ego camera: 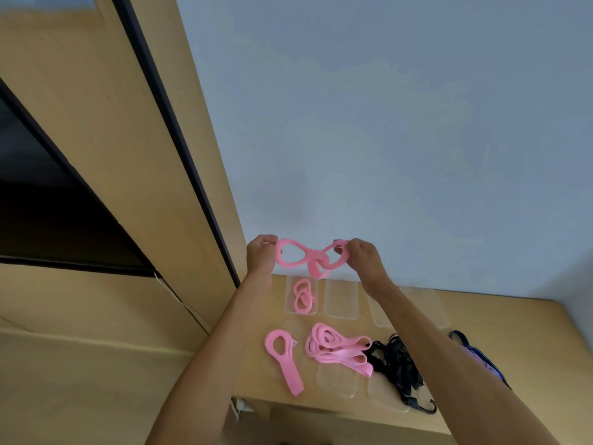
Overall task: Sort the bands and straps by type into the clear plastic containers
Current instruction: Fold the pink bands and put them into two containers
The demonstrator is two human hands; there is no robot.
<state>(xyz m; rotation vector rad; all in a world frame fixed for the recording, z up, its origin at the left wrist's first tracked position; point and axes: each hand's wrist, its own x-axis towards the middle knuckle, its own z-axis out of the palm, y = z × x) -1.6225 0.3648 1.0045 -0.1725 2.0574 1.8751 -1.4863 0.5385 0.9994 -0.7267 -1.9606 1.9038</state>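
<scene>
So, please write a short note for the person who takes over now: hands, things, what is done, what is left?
Left hand and right hand each pinch one end of a pink figure-eight band, held above the table.
Done: pink bands lie in the far-left clear container.
Left: the held band, a pink looped strap, a pink pile, black cords, a blue strap.

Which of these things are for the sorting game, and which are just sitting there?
For the job:
- pink band held up by the left hand and right hand
- pink bands in the far-left clear container
- loose pink straps
- black cords
- blue strap

Just there:
- wooden table
- wall
</scene>
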